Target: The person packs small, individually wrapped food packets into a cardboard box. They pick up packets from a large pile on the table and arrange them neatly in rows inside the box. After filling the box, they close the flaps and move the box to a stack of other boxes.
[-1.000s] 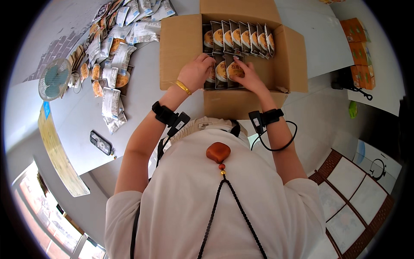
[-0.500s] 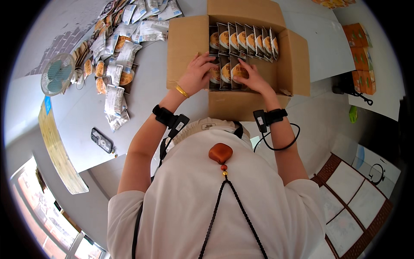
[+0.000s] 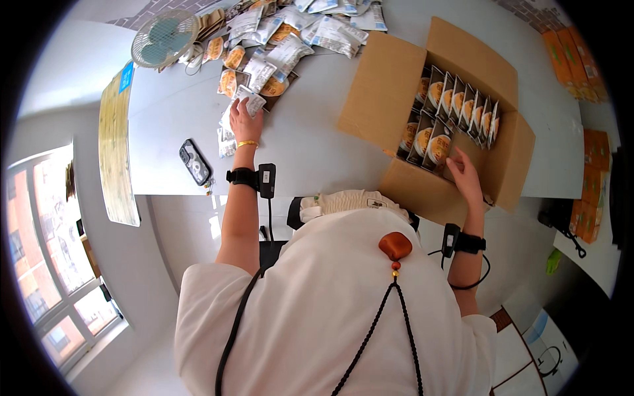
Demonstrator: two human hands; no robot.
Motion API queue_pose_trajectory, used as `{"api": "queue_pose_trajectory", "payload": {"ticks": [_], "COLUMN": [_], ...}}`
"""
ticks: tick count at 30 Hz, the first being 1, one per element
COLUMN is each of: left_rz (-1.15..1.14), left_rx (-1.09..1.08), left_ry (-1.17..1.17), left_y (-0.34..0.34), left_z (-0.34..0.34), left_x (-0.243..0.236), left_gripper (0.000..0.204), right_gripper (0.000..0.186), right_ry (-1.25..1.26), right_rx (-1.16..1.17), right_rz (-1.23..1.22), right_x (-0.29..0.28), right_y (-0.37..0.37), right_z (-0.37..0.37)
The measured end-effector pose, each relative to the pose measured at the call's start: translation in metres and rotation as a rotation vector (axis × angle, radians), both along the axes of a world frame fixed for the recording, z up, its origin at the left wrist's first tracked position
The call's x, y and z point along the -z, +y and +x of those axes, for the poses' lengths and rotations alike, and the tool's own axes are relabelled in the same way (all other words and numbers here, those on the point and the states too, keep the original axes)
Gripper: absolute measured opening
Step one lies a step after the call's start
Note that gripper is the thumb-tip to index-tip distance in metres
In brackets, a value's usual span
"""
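Observation:
My left hand point(image 3: 246, 125) reaches over the loose pile on the table, its fingers stretched out and touching a silver packet point(image 3: 252, 100). It does not appear to lift anything. Inside an open cardboard box point(image 3: 422, 189) to the right stand two rows of dark food packets, each with a picture of a bowl. The far row is longer; the near row has a front packet point(image 3: 438, 146). Beside that packet my right hand point(image 3: 466, 177) is inside the box, fingers apart, fingertips at the packet's edge.
More silver and dark packets point(image 3: 284, 56) are heaped at the back. A small fan point(image 3: 164, 39) stands at the far left, with a phone point(image 3: 195, 162) lying nearer. The box's flap point(image 3: 380, 92) spreads leftward over the table. Orange cartons point(image 3: 594, 171) are stacked at the far right.
My left hand has left the packets in the box and moved left to the loose pile. My right hand stays in the box, by the front packet. The view has swung left.

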State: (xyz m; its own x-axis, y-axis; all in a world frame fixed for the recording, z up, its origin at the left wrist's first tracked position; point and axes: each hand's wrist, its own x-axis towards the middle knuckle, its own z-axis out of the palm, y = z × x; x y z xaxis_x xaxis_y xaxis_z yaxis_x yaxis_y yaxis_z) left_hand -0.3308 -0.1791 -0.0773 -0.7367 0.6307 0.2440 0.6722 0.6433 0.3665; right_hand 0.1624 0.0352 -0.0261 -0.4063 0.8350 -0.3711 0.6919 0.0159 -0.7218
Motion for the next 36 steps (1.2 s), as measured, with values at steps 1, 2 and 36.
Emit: {"api": "queue_pose_trajectory", "payload": {"ticks": [1, 2, 36], "left_rz": [-0.109, -0.219, 0.644], "left_rx": [-0.032, -0.063, 0.269], "left_ry": [-0.030, -0.061, -1.571], "left_y": [-0.007, -0.012, 0.109], "left_z": [0.000, 0.001, 0.143], "left_x": [-0.003, -0.005, -0.136], "left_gripper": [0.061, 0.068, 0.043], "right_gripper": [0.048, 0.046, 0.037], "right_ry": [0.018, 0.036, 0.800], "right_rx": [0.007, 0.015, -0.072], "right_rz": [-0.011, -0.022, -0.286], "right_x": [-0.004, -0.008, -0.080], "right_y": [-0.003, -0.004, -0.027], "right_z": [-0.001, -0.003, -0.101]}}
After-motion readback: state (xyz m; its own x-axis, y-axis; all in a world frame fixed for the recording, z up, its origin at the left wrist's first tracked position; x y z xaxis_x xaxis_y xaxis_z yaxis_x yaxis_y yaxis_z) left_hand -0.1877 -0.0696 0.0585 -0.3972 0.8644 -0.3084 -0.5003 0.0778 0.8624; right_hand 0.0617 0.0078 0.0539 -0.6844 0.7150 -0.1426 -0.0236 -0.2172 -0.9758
